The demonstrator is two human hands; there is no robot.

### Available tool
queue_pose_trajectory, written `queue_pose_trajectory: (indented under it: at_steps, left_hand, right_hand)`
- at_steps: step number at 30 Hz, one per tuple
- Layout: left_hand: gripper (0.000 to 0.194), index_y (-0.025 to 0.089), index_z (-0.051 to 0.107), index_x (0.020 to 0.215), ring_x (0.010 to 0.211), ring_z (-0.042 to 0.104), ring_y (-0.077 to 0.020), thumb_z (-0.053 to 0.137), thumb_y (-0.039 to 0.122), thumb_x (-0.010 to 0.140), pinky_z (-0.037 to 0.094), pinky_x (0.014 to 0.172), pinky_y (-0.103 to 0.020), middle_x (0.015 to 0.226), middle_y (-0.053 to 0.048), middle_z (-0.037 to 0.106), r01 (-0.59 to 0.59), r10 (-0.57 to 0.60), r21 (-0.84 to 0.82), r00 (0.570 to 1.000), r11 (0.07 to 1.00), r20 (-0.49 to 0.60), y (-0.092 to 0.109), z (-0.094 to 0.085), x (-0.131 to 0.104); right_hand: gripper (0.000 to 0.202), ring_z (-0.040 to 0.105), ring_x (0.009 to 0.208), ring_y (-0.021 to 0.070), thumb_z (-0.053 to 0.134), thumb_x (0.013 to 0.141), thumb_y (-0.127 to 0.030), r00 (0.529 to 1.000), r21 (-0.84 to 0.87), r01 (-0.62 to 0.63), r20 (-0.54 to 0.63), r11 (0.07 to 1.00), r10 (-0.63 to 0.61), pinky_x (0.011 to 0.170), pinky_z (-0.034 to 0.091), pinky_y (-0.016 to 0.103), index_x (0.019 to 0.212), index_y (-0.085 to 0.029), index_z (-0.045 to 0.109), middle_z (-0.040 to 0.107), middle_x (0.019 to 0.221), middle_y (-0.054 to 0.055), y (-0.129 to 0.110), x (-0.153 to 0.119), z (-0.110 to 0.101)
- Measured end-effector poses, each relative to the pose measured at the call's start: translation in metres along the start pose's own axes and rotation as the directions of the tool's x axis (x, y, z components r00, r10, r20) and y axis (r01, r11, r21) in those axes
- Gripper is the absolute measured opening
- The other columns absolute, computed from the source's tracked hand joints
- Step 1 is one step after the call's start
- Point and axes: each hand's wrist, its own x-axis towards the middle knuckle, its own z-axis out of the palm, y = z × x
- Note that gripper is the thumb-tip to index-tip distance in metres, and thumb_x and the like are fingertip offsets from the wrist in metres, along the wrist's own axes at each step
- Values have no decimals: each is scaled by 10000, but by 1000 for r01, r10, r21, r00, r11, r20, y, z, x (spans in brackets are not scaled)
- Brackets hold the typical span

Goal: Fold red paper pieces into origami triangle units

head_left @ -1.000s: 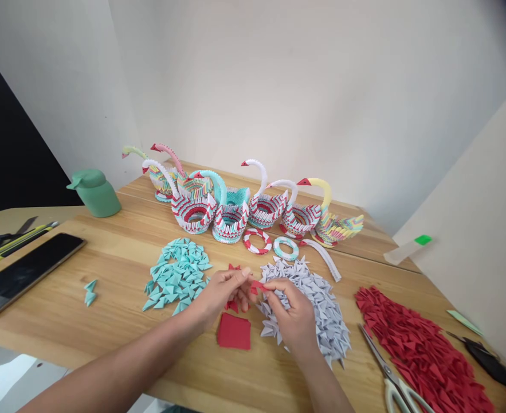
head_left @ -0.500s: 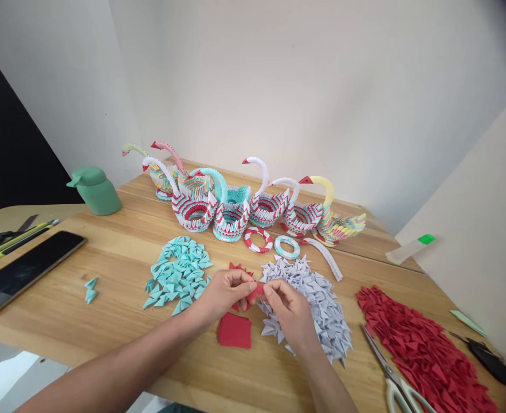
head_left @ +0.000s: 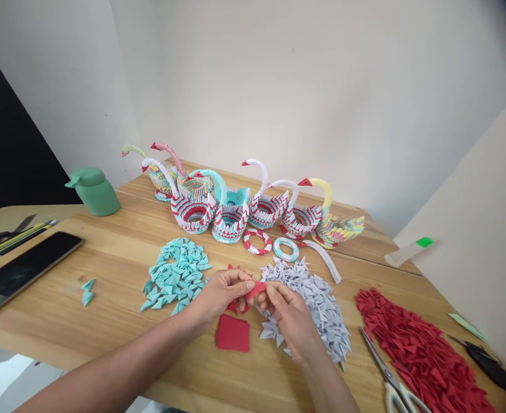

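Observation:
A small red piece of folded paper [head_left: 257, 288] is pinched between both hands above the table. My left hand [head_left: 224, 292] grips its left end with thumb and fingers, and my right hand [head_left: 287, 310] pinches the right end. Just below lies a stack of red paper rectangles [head_left: 232, 333]. A few red folded pieces [head_left: 234, 268] show behind my left hand, partly covered by it. Beyond my right hand spreads a heap of pale lilac folded paper triangles [head_left: 321, 310]. To the left is a heap of turquoise folded triangles [head_left: 177, 275].
Several paper swans [head_left: 192, 212] line the back, with a red-white ring [head_left: 257, 242], a turquoise-white ring [head_left: 286, 250] and a white curved neck [head_left: 324, 261] before them. Right: red triangle heap [head_left: 416, 350], scissors [head_left: 388, 376]. Left: phone [head_left: 27, 272], green jug [head_left: 93, 192].
Both hands stay together on the red paper. The paper is turned a little and now looks narrower, more folded over. The whole view has shifted slightly.

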Motion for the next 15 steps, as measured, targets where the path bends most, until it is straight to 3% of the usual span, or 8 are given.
queue_pose_trajectory:
  at_steps: [15]
  left_hand:
    - [374,126,591,677,424,503,-62,725,474,684,371,456,-189,568,13,603,-10,10,40,1000,999,12,0,0,1]
  right_hand:
    - [271,544,678,153,645,845,-429,1000,-4,12,-10,1000,-12,661,441,267,769,-170,673,620,722,26,5,2,-2]
